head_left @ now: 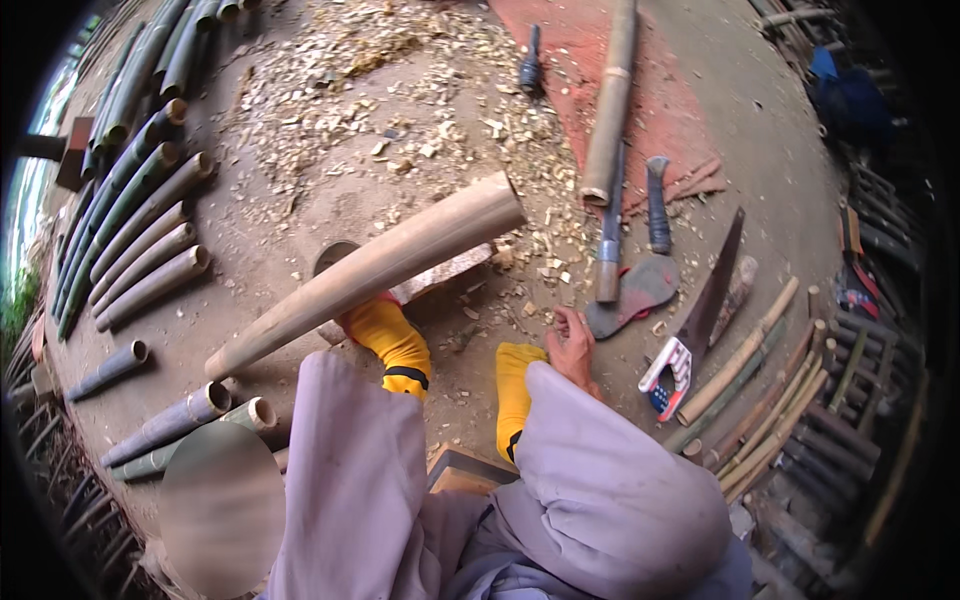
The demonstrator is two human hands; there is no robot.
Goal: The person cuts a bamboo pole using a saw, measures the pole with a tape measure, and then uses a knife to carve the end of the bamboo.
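Note:
My right hand (pixel 571 348) hangs low beside my right foot in a yellow sock (pixel 515 395). Its fingers are curled; whether anything small lies between them cannot be made out. Close by is a grey, sole-shaped piece with red edging (pixel 648 288), like a sandal. Next to it lies a long tool with a banded handle (pixel 608 262), partly under a bamboo pole (pixel 610 105). Ahead of my left foot, a smooth, pale bamboo length (pixel 375 270) slants upward to the right, over a piece of wood (pixel 445 272). My left hand does not show.
Bamboo lengths (pixel 150 255) lie in rows at left. To the right are a handsaw (pixel 705 315), a black-wrapped handle (pixel 658 205) and thin poles (pixel 745 360). Wood chips (pixel 370 110) and a red cloth (pixel 690 150) cover ground ahead. A wooden seat (pixel 465 468) shows between my legs.

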